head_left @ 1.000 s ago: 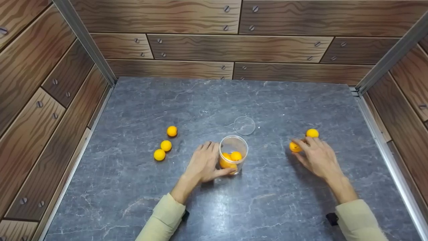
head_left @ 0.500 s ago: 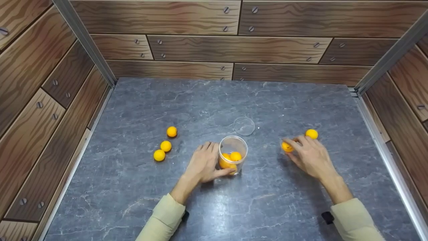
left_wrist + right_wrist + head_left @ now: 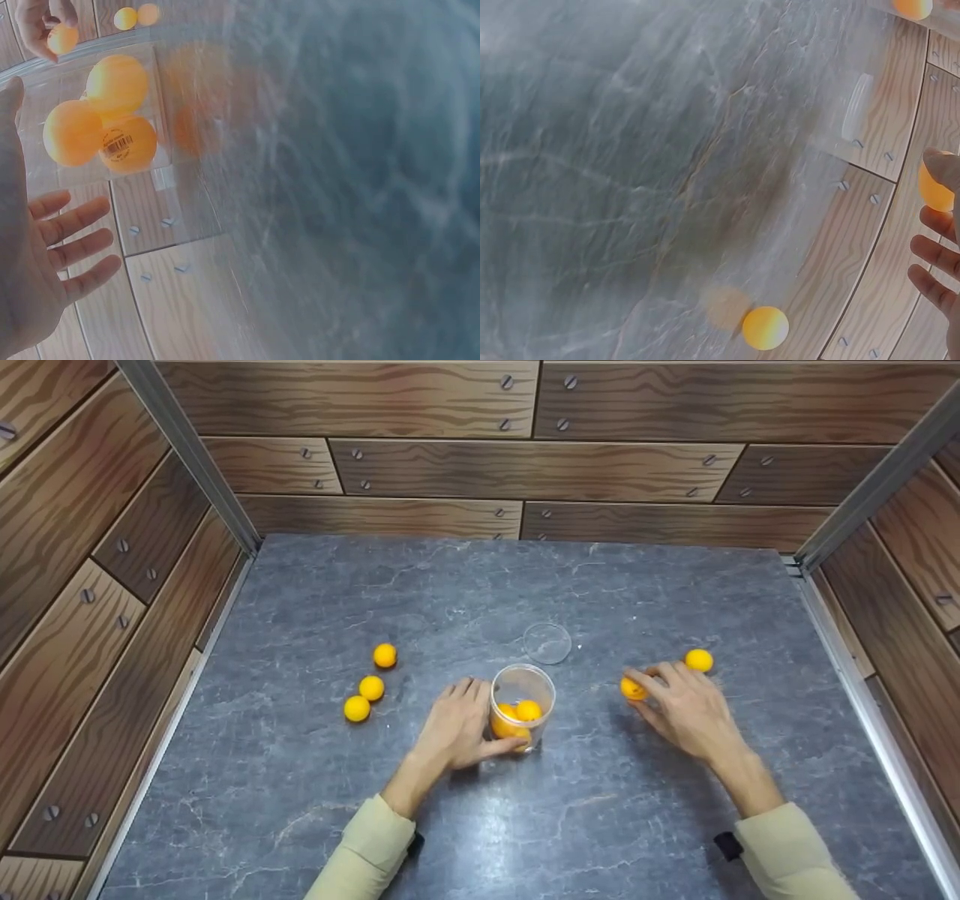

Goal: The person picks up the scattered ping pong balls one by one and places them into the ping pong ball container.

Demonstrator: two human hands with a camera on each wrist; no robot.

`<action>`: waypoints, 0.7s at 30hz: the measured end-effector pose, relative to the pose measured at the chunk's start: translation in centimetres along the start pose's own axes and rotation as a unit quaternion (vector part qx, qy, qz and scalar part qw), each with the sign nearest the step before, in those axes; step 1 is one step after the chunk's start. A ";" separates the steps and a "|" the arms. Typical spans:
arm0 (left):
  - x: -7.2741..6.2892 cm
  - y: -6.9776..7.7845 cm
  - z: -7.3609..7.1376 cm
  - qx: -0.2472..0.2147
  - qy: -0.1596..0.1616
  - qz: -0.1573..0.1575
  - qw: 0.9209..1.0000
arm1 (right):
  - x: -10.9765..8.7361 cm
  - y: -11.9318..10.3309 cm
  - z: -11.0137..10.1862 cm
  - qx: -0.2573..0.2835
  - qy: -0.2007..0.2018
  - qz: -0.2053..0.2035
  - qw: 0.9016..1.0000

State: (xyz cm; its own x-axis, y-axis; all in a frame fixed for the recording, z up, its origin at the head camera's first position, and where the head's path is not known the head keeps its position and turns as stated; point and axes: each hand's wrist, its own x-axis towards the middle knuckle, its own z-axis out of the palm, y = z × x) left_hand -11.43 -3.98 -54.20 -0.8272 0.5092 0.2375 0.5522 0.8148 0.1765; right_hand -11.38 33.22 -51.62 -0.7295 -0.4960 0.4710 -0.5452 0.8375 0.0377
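My left hand (image 3: pixel 454 727) holds a clear plastic cup (image 3: pixel 523 684) upright on the table, thumb in front and fingers along its left side. Three orange ping-pong balls (image 3: pixel 73 133) show inside the cup in the left wrist view, one with printed markings. To the right of the cup, my right hand (image 3: pixel 690 709) pinches an orange ping-pong ball (image 3: pixel 631 688) between thumb and fingertips. Another loose ball (image 3: pixel 698 661) lies just beyond that hand. In the right wrist view, the pinched ball (image 3: pixel 934 187) is partly covered by the thumb.
Left of the cup, three ping-pong balls (image 3: pixel 371 688) lie in a slanting row. A clear round lid (image 3: pixel 547 643) lies flat behind the cup. Wood-patterned walls (image 3: pixel 525 469) with metal corner posts enclose the grey marbled table (image 3: pixel 420 585).
My right hand has moved left with the ping-pong ball, away from the loose ball beyond it. The left hand and the cup have stayed in place.
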 end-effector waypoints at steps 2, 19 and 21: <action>0.0 0.0 0.0 -0.001 -0.004 -0.002 1.000 | 0.1 -0.2 -0.1 0.003 0.000 -0.001 1.000; 0.0 0.1 0.0 0.014 -0.006 -0.007 1.000 | 1.5 -1.8 -0.2 0.002 0.010 -0.032 0.999; 0.0 0.1 0.0 0.013 -0.004 -0.006 1.000 | 1.7 -2.0 -0.3 0.002 0.011 -0.035 0.999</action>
State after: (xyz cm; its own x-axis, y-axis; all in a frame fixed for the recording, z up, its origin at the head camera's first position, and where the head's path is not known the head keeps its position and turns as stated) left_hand -11.35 -3.91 -54.15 -0.8345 0.5016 0.2280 0.5397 0.8275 0.1549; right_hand -11.38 30.74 -50.63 -0.6805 -0.5483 0.4861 -0.5965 0.7998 0.0671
